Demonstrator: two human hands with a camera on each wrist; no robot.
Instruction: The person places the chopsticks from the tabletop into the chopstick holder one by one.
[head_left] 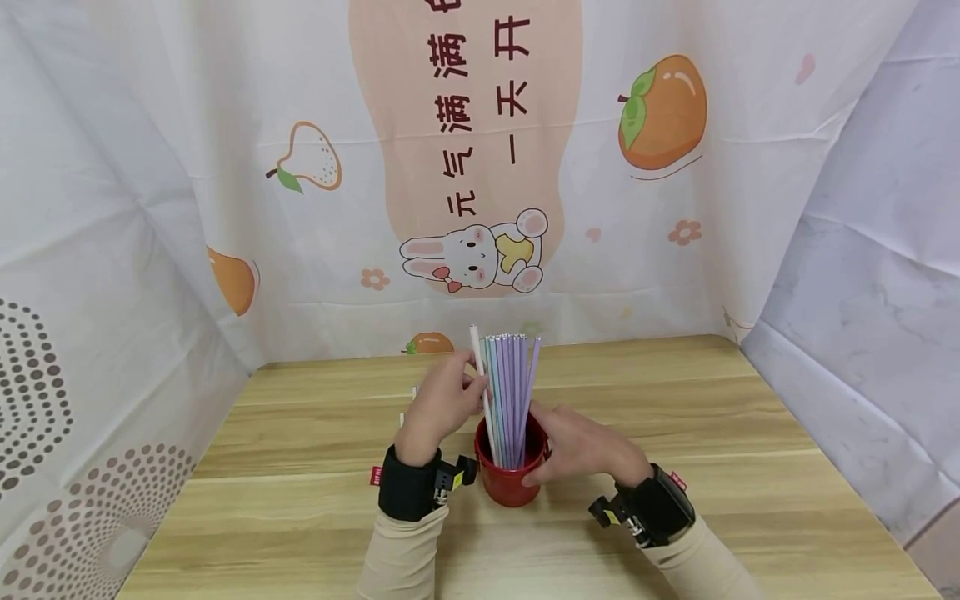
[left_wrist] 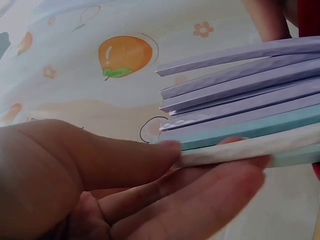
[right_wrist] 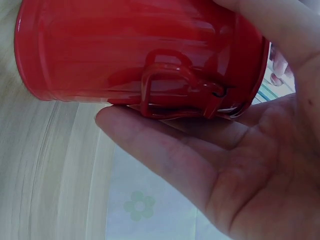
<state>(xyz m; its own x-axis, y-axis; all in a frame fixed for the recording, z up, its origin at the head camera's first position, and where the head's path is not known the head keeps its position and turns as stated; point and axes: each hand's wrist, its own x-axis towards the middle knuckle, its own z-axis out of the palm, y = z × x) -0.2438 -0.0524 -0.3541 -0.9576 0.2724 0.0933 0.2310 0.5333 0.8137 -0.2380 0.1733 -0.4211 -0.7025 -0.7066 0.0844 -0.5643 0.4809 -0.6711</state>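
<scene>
Standing on the desk (head_left: pixel 300 500) at the lower middle of the head view, the red bucket (head_left: pixel 512 489) holds upright purple sticks (head_left: pixel 512 392) and teal sticks (head_left: pixel 494 379), the left hand (head_left: pixel 444 396) pinching a white stick (left_wrist: pixel 250 149) at its left, the right hand (head_left: pixel 585 443) gripping the bucket's right side

The red bucket (right_wrist: pixel 125 50) at the centre had a smooth, highly glossy surface, apparently enamelled metal, while the slender sticks (head_left: pixel 510 392) within showed a low sheen and faint dimpling, paper or plastic being indistinguishable. The table (head_left: pixel 300 500) bore a smooth wood-grain finish with a soft sheen. Creased, matt, cloth-like hangings (head_left: pixel 300 242) stood far, left and right; the near sleeves (head_left: pixel 405 554) were matt cloth.
</scene>
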